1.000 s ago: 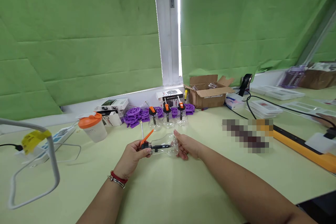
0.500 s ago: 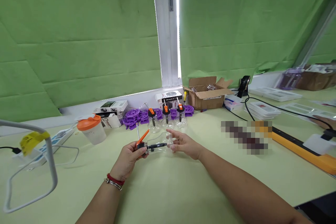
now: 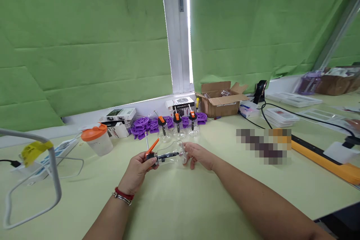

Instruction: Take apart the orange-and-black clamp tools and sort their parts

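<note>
A clear bottle (image 3: 171,153) lies sideways above the table, its black and orange top toward the left and a black rod inside. My left hand (image 3: 140,167) is closed around that top, beside the raised orange lever (image 3: 153,147). At the bottle's wide base on the right, my right hand (image 3: 198,156) touches it with bent, parted fingers; its grip is partly hidden behind the clear wall. Three similar bottles, with orange and black tops, stand upright behind: one at the left (image 3: 164,132), one in the middle (image 3: 179,129) and one at the right (image 3: 193,127).
Purple parts (image 3: 140,125) lie behind the bottles. An open cardboard box (image 3: 223,109) stands behind right, a cup with an orange lid (image 3: 98,142) at left. A grey metal frame (image 3: 56,180) rises at near left; an orange and black bar (image 3: 323,157) lies right.
My right hand's fingers have shifted at the bottle's base, with the lower fingers now hanging further apart. My left hand keeps its hold. The view has shifted slightly.
</note>
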